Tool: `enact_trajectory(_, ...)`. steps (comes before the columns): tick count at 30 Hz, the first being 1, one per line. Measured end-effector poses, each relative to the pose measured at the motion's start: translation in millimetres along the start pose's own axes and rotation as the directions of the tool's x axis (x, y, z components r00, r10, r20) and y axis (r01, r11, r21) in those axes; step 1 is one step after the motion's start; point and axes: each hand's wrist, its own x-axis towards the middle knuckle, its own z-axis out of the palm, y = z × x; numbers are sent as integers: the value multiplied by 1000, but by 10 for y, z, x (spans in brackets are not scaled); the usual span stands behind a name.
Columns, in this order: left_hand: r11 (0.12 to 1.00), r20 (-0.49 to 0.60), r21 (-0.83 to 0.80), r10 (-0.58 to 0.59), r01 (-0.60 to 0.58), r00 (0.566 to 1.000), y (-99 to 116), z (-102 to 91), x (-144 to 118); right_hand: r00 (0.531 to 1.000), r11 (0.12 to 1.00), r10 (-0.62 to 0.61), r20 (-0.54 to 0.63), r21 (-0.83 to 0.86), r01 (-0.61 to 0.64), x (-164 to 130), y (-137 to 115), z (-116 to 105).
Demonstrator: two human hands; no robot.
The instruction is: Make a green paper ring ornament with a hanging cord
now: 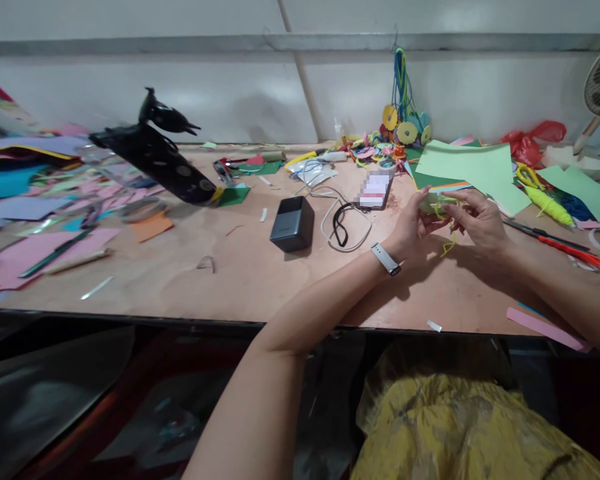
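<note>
At the right of the table, my left hand (409,221) is closed around a small pale green piece (431,199) whose kind I cannot make out. My right hand (481,219) meets it from the other side, its fingers pinching a yellow-green string (449,248). Loose ends of the string dangle below the fingers. Both hands are just above the tabletop, and the fingers partly hide the green piece. A phone (374,189) lies left of my left hand, while scissors with orange handles (570,249) lie right of my right hand.
A dark power bank (293,225) with a looped cable (347,247) stands mid-table. Light green paper sheets (473,167) and a yellow yarn bundle (550,205) lie behind my right hand. Corded discs (407,132) hang at the wall. Paper scraps (40,257) cover the left side.
</note>
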Motion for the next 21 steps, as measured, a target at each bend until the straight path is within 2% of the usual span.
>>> enact_trajectory(9,1000,77,-13,-16,17,997,8,18,-19,991,998,-60,-123,-24,57,15,57,15)
enact_trajectory(13,1000,152,16,14,-17,988,-20,50,-81,968,996,-86,-235,-56,75,62,67,12)
enact_trajectory(16,999,184,43,-4,-4,983,-69,40,-117,956,992,-121,-268,-70,106,87,85,3)
enact_trajectory(21,995,250,76,-83,66,965,-154,-17,-99,932,964,-193,-307,-239,121,87,138,-24)
